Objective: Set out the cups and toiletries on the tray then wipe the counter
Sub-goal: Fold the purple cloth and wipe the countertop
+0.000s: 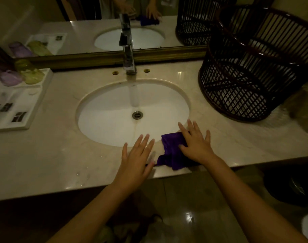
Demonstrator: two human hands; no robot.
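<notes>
Pressing purple cloth (172, 151) flat: right hand (196, 142), fingers spread | left hand (135, 155) spread, empty | tray (33, 109) cut off left

Both arms reach forward, left hand (137, 155) and right hand (196, 141) flat, palms down, fingers spread.

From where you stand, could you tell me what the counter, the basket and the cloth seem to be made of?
The counter looks like polished beige marble or similar stone: faint veining, glossy light spots. The basket seems dark woven cane or rattan, with open slats and lattice. The cloth under the right hand looks like soft purple microfibre, matte and rumpled.
</notes>
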